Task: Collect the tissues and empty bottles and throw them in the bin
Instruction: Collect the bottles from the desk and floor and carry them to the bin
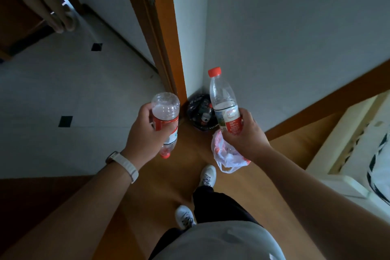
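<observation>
Wooden floor underfoot, a wall corner ahead: you stand near the bin [191, 110], carrying step almost done.
Your left grip [147, 131] curls round the inverted bottle [166, 112], clear ribbed plastic with its red cap down, left of the bin. Your right grip [244, 135] wraps the upright bottle [224, 101], smooth-shouldered, over the bin's right edge; a thin crinkled plastic bag [228, 154] hangs beneath. Beyond, the round bin wears a glossy black liner. Next, likely: close in, hold both over its mouth, let go.
</observation>
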`<move>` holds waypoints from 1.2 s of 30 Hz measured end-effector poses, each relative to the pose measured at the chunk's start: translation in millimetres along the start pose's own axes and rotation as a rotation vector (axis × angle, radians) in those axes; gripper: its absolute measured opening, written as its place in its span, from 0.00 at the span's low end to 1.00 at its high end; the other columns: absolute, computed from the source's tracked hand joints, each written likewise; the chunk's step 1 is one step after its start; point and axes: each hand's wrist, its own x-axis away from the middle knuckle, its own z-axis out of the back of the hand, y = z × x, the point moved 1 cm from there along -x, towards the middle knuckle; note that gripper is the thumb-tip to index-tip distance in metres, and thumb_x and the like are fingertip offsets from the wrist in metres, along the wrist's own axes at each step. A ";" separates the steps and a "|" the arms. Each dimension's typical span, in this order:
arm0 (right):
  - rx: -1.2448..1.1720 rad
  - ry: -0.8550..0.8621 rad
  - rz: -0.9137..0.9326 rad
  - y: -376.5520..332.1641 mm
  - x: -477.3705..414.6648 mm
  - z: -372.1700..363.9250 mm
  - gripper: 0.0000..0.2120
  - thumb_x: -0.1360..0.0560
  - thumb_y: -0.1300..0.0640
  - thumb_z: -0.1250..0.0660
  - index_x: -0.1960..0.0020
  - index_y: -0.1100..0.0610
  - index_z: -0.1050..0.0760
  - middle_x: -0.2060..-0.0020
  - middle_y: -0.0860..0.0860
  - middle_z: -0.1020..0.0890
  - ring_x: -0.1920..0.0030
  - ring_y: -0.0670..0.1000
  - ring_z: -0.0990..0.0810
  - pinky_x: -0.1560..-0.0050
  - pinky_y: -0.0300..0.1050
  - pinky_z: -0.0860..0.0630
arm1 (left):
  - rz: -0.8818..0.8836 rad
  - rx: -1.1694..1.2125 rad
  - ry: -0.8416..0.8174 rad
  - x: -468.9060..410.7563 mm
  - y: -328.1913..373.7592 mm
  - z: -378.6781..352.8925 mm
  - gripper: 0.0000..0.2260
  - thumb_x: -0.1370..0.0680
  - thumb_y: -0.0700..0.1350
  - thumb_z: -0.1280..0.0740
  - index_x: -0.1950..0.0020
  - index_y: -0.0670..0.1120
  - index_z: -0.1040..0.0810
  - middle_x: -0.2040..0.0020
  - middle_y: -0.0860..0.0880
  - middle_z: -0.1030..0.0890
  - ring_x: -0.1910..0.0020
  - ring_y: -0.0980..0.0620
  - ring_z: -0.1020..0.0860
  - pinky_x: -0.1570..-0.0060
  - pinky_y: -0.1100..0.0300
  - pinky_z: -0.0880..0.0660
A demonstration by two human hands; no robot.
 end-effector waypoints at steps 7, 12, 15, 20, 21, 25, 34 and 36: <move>-0.082 -0.002 -0.046 16.2 -82.4 6.9 0.29 0.31 0.44 0.28 0.34 0.46 0.35 0.48 0.42 0.26 0.51 0.44 0.25 0.60 0.34 0.32 | 0.020 -0.051 -0.118 -91.8 17.4 -48.9 0.26 0.31 0.55 0.24 0.37 0.55 0.32 0.45 0.60 0.23 0.45 0.57 0.22 0.53 0.63 0.23; -0.098 -0.006 -0.128 35.4 -113.8 6.0 0.29 0.31 0.45 0.28 0.34 0.47 0.35 0.48 0.42 0.26 0.51 0.44 0.25 0.56 0.38 0.30 | 0.052 -0.024 -0.203 -144.0 20.1 -82.1 0.27 0.31 0.53 0.24 0.37 0.53 0.31 0.43 0.58 0.23 0.45 0.57 0.22 0.50 0.57 0.21; -0.083 -0.001 -0.187 47.5 -125.7 -4.3 0.27 0.31 0.46 0.27 0.36 0.47 0.34 0.51 0.42 0.26 0.55 0.41 0.26 0.63 0.29 0.36 | 0.093 -0.023 -0.218 -167.5 11.2 -100.9 0.24 0.30 0.50 0.23 0.39 0.52 0.31 0.44 0.57 0.23 0.46 0.57 0.22 0.52 0.60 0.22; -0.106 -0.002 -0.291 71.3 -149.4 -41.2 0.28 0.31 0.44 0.27 0.36 0.46 0.35 0.49 0.42 0.24 0.54 0.40 0.23 0.63 0.29 0.33 | 0.122 -0.033 -0.274 -206.7 -24.4 -133.4 0.24 0.31 0.50 0.23 0.40 0.55 0.31 0.45 0.58 0.23 0.46 0.58 0.23 0.52 0.61 0.24; -0.116 0.009 -0.305 77.1 -155.5 -50.6 0.28 0.32 0.43 0.27 0.37 0.46 0.34 0.49 0.42 0.24 0.53 0.41 0.23 0.61 0.32 0.29 | 0.128 -0.031 -0.289 -216.8 -33.8 -140.1 0.25 0.31 0.50 0.24 0.39 0.55 0.31 0.44 0.58 0.23 0.46 0.58 0.23 0.51 0.61 0.24; -0.127 0.084 -0.389 106.0 -184.7 -93.5 0.29 0.32 0.44 0.27 0.36 0.46 0.35 0.46 0.44 0.24 0.52 0.45 0.22 0.54 0.44 0.23 | 0.117 -0.040 -0.356 -262.5 -80.0 -175.9 0.27 0.32 0.52 0.23 0.38 0.53 0.31 0.44 0.56 0.23 0.46 0.58 0.22 0.49 0.58 0.22; -0.190 0.232 -0.532 196.9 -269.2 -226.3 0.32 0.31 0.43 0.28 0.32 0.47 0.38 0.45 0.43 0.26 0.50 0.45 0.25 0.57 0.39 0.28 | 0.036 -0.143 -0.483 -370.1 -219.6 -280.2 0.28 0.32 0.52 0.22 0.39 0.48 0.32 0.45 0.53 0.23 0.48 0.58 0.22 0.46 0.55 0.22; -0.199 0.254 -0.542 219.2 -290.3 -258.8 0.32 0.31 0.43 0.28 0.32 0.47 0.37 0.44 0.43 0.25 0.49 0.45 0.25 0.59 0.37 0.30 | 0.015 -0.143 -0.493 -386.5 -250.6 -303.1 0.28 0.32 0.52 0.22 0.39 0.47 0.32 0.45 0.52 0.22 0.48 0.58 0.22 0.48 0.60 0.22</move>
